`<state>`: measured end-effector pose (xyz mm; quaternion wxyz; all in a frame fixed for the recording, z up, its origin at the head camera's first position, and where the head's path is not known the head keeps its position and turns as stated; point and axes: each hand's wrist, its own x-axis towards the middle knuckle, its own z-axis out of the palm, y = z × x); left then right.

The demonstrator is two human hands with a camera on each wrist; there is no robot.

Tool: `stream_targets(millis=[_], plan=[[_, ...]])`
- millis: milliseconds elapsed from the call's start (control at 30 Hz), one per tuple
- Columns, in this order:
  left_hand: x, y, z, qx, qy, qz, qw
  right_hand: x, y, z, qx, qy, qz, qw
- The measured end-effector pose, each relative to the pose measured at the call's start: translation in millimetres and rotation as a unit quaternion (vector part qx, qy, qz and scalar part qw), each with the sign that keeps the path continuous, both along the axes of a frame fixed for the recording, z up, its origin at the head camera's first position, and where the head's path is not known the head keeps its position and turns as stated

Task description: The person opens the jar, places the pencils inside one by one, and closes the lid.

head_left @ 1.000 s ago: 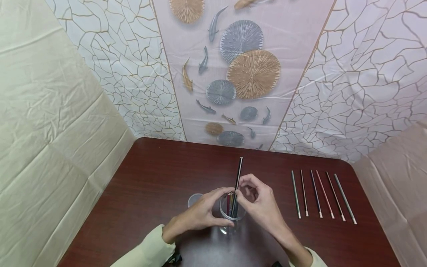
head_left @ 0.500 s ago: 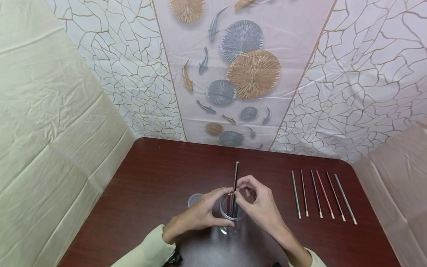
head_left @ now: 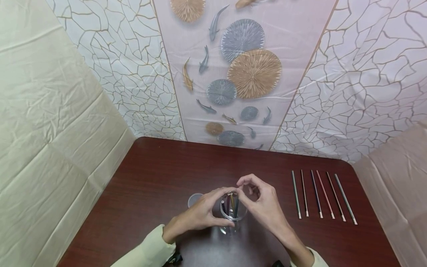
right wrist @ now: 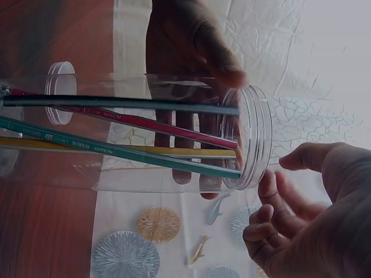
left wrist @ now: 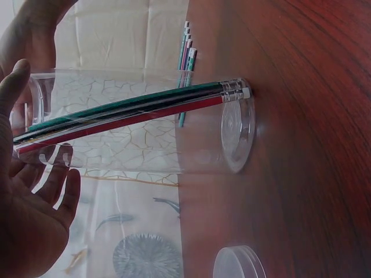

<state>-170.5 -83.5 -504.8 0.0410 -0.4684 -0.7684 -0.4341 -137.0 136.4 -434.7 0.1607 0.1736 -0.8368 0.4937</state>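
Note:
A clear plastic jar [head_left: 228,230] stands upright at the table's front middle. My left hand [head_left: 197,213] grips it near the mouth, thumb on the near side and fingers on the far side. Inside lean several pencils: a green pencil [right wrist: 116,147], a red pencil [right wrist: 162,128], a yellow pencil [right wrist: 191,153] and a dark pencil [right wrist: 145,103]. Their eraser ends point down in the left wrist view. Just outside the jar's rim is my right hand [head_left: 263,200], fingers loosely bent, with nothing between thumb and fingertips.
Several pencils lie in a spaced row to the right, including a green pencil [head_left: 295,194] and a pink pencil [head_left: 325,194]. A clear round lid [head_left: 194,200] lies behind my left hand. Patterned cloth [head_left: 150,74] hangs beyond the far edge of the dark red table [head_left: 160,163].
The dark pencil in my right hand has gone down into the jar, and the fingers have let go of it. My left hand has kept its grip on the jar.

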Motion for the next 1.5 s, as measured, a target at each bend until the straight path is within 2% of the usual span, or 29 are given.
stream_targets(millis=[233,367,567,900,1300,1500], plan=[[0.7,0,0.3,0.001,0.0,0.005,1.0,-2.6,0,1.2,0.019,0.066,0.049,0.996],[0.3,0,0.3,0.002,0.004,0.002,1.0,-5.0,4,1.9,0.024,0.078,0.042,0.996],[0.1,1,0.1,-0.003,-0.005,0.001,1.0,-9.9,16,1.6,0.021,0.063,0.001,0.998],[-1.0,1,0.6,0.002,0.004,-0.005,1.0,-26.7,44,-8.6,0.029,0.046,-0.07,0.996],[-1.1,1,0.1,0.001,0.006,-0.005,1.0,-48.3,77,-45.9,0.064,0.016,-0.165,0.984],[-0.7,1,0.5,-0.001,0.008,-0.003,1.0,-55.4,91,-61.3,0.078,-0.025,-0.211,0.974]])
